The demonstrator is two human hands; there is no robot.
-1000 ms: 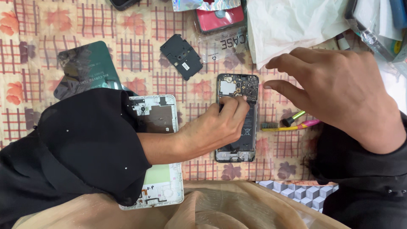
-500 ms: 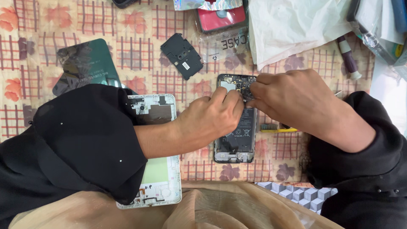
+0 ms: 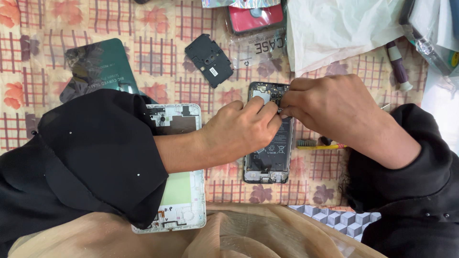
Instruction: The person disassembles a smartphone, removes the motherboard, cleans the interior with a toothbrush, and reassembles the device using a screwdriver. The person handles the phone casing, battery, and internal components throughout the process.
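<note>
Head cam: right hand (image 3: 334, 112) had come in from hovering and now met the left hand (image 3: 241, 129) over the top of the opened phone (image 3: 267, 162) on the bench (image 3: 57, 28). Both grips pinched together on some tiny part; couldn't tell which.

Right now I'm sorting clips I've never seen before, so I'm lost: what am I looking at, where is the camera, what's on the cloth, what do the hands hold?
The camera sits on a person's head and looks down at their two bare hands. Both work on an opened phone with its back off, lying on a patterned cloth. The left hand and the right hand pinch at the phone's top end; what is in either grip is too small to tell. Around it lie a black inner cover, a white tablet frame, a dark green back panel, a yellow-handled brush and a screwdriver.
</note>
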